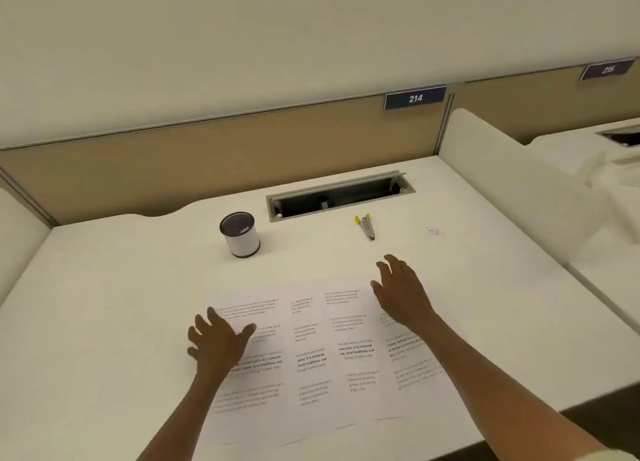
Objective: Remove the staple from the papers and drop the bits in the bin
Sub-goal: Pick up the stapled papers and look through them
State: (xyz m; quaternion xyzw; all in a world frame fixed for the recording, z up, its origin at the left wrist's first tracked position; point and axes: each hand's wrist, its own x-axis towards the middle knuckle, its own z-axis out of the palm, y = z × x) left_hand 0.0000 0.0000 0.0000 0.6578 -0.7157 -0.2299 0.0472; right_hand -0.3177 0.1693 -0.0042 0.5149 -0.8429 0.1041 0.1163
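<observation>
Printed white papers (322,353) lying flat, fanned into several overlapping sheets, near edge of the tabletop (121,304). Staple remover (366,225), grey metal with yellow tips, lying beyond the sheets, well apart. Small round bin (240,234), white wall with dark bands, upright, open-topped, left of the remover.

A dark blue sign (415,98) on the tan partition reads "214" in white. A second blue sign (607,69) further right is blurred; it looks like "215". The printed sheets (311,353) on the counter carry small text, with bold fragments such as "local traditions, and"; the rest is illegible.
</observation>
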